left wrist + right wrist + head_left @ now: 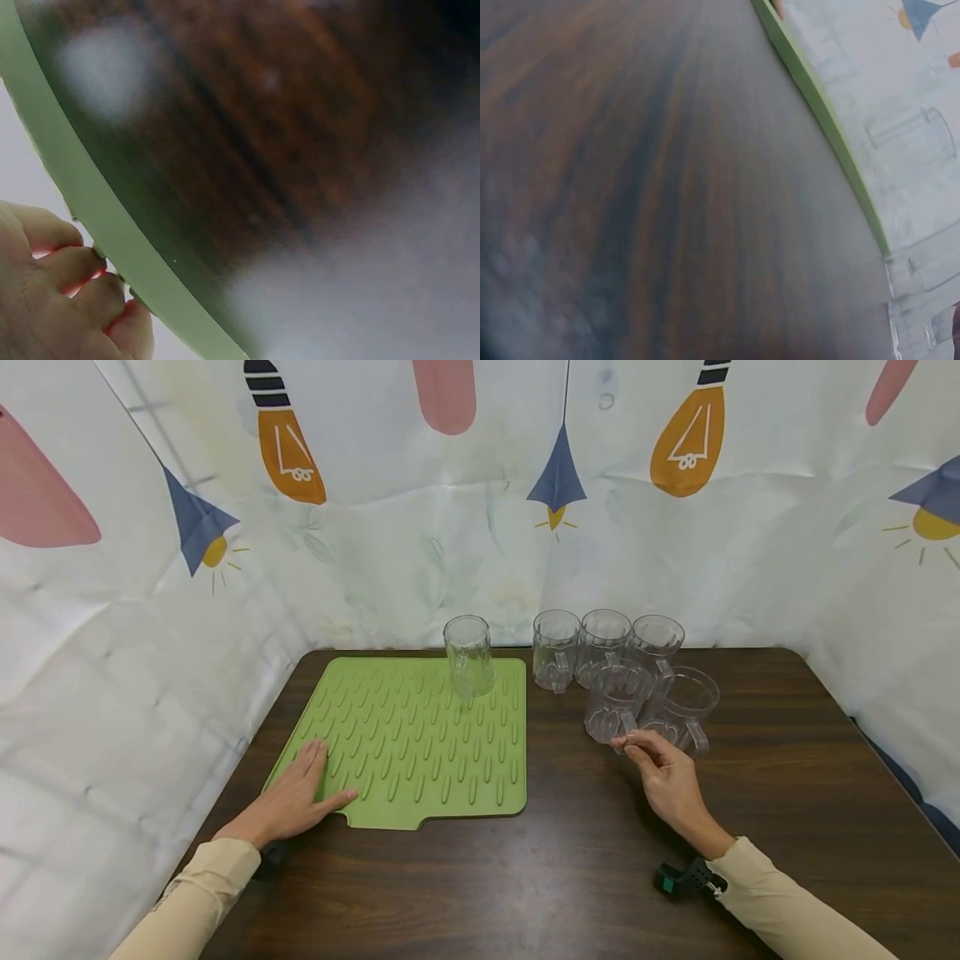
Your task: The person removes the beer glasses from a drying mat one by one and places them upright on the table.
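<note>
My left hand (296,789) lies on the near left corner of a green ribbed drying mat (420,735), fingers extended and thumb spread. The left wrist view catches its fingers (79,266) at the mat's pale edge. One clear mug (468,652) stands on the mat's far right part. To the right, my right hand (667,777) pinches the handle of a clear mug (617,689) in the front of a group. Beside that mug stands another clear mug (686,697), handle toward me. In the right wrist view the right hand is out of sight.
Behind the front pair, three more clear mugs (556,647) stand in a row near the table's far edge. The dark wooden table (525,885) meets a white patterned curtain (420,552) at the back and sides. A dark wristband (686,878) hangs at the right wrist.
</note>
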`<state>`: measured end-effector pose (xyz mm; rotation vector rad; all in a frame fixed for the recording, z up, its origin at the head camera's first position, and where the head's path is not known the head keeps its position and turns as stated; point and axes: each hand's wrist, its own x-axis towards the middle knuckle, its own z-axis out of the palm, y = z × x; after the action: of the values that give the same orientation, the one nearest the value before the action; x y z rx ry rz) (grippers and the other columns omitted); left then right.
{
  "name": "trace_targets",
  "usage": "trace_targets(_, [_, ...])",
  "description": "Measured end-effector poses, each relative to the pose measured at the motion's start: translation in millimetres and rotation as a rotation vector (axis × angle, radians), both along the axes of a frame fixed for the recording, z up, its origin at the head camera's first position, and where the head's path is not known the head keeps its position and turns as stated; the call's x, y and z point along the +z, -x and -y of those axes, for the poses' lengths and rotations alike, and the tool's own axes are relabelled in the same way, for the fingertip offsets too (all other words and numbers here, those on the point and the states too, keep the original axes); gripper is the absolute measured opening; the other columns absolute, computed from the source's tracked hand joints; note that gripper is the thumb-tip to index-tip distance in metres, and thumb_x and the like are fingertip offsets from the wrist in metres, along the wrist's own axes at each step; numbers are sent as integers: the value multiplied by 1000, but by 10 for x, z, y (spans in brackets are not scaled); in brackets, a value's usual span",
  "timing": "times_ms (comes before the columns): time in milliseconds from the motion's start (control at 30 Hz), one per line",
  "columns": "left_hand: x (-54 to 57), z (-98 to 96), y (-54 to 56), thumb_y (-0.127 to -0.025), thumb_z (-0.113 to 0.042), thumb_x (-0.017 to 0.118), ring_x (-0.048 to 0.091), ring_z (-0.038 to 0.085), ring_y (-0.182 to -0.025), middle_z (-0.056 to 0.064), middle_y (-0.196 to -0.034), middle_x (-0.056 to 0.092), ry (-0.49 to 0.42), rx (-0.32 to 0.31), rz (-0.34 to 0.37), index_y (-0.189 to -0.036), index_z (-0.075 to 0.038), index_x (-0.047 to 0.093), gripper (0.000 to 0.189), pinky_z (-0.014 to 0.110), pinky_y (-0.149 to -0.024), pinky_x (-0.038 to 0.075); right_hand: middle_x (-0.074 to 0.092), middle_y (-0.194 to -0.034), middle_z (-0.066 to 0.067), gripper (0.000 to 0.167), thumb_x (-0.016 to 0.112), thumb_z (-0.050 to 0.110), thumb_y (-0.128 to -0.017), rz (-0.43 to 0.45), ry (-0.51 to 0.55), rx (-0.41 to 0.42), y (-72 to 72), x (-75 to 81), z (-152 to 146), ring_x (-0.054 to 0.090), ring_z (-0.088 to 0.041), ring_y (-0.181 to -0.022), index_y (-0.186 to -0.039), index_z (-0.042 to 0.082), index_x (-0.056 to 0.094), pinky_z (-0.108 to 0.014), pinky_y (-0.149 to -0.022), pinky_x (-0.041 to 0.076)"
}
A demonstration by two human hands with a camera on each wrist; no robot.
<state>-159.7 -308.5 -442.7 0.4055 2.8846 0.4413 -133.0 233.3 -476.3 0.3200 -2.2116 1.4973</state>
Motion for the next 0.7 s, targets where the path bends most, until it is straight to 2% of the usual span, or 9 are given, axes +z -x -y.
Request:
trace_targets(233, [-2,1,-7,-98,-60,61,12,60,-154,42,-166,9,-3,0,3,-159,17,13,109,74,-122,19,77,-107,-14,18,62,-4,-100,-13,-22,-11,-8,5,10,68,12,-102,-111,3,73,-5,-91,53])
trace_targets(533, [-17,9,-2,-98,-60,60,12,59,-155,41,-167,9,-3,-1,0,-159,17,13,109,74,-122,19,77,-109,-16,16,65,0,-100,36,-28,-48,-40,44,25,69,9,-99,-112,6,74,-5,-88,54])
trace_targets(700, [-17,10,-2,-99,-60,60,12,60,-155,41,-167,8,-4,-2,3,-159,17,12,109,74,-122,18,76,-116,-19,20,67,1,-99,55,-25,-56,-63,68,38,68,12,-102,-117,5,74,-4,-89,54])
